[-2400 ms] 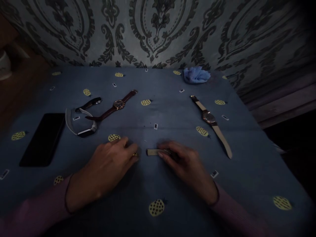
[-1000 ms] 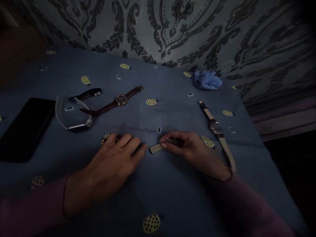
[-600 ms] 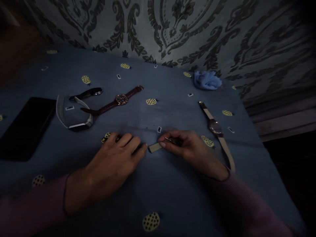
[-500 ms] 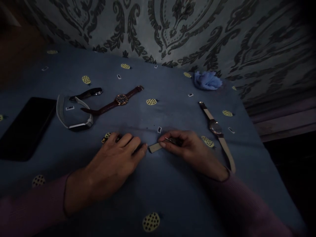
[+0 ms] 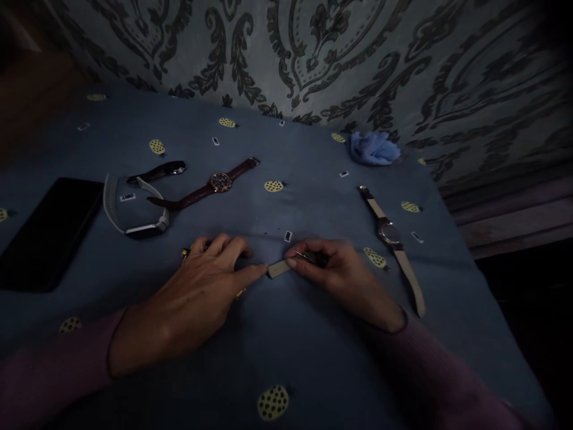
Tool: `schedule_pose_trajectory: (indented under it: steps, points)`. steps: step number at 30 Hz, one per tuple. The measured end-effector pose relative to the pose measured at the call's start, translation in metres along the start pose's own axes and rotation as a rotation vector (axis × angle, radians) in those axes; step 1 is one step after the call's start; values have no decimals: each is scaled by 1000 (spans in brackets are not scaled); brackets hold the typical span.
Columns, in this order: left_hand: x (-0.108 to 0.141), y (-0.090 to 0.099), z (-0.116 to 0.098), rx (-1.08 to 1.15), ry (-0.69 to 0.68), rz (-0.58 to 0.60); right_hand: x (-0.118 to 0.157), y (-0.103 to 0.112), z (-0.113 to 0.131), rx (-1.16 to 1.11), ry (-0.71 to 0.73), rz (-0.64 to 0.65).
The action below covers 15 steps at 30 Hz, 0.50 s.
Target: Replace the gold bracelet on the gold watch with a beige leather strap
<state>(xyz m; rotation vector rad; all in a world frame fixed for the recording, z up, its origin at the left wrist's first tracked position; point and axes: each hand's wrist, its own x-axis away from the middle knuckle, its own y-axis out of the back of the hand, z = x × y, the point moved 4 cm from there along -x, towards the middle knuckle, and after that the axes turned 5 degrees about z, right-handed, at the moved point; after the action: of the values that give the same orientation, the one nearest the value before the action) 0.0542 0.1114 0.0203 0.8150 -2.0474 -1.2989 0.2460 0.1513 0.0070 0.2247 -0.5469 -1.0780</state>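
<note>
My right hand [image 5: 336, 273] pinches a short pale strip [image 5: 278, 269], which looks like the underside of a watch strap. A dark piece with a thin shiny metal edge [image 5: 305, 257] shows among its fingers, too dim to name. My left hand [image 5: 201, 292] rests palm down with bent fingers apart, its thumb tip at the strip's left end. Beneath it lies a mostly hidden thing; a small gold-coloured part [image 5: 185, 253] sticks out on its left, and a gold glint shows below the thumb. Right of my right hand lies a watch [image 5: 390, 233] with its pale strap underside up.
A brown-strapped watch [image 5: 221, 181], a white-strapped smartwatch [image 5: 145, 229], a black-strapped one [image 5: 156, 172] and a dark phone [image 5: 51, 233] lie at left. A crumpled blue cloth [image 5: 374, 148] sits by the patterned wall [image 5: 304, 60]. The pineapple-print tablecloth [image 5: 331, 370] covers the table.
My left fingers have lifted and drawn back a little, and the thumb has straightened towards the strip. My right hand keeps its pinch, shifted very slightly left in view.
</note>
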Motion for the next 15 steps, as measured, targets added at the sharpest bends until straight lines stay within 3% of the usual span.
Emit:
schedule_pose_trajectory:
  steps: [9, 15]
  points:
    - [-3, 6, 5, 206, 19, 14, 0, 0, -3, -25, 7, -2]
    - [-6, 10, 2, 204, 76, 26, 3, 0, -2, -39, 22, -34]
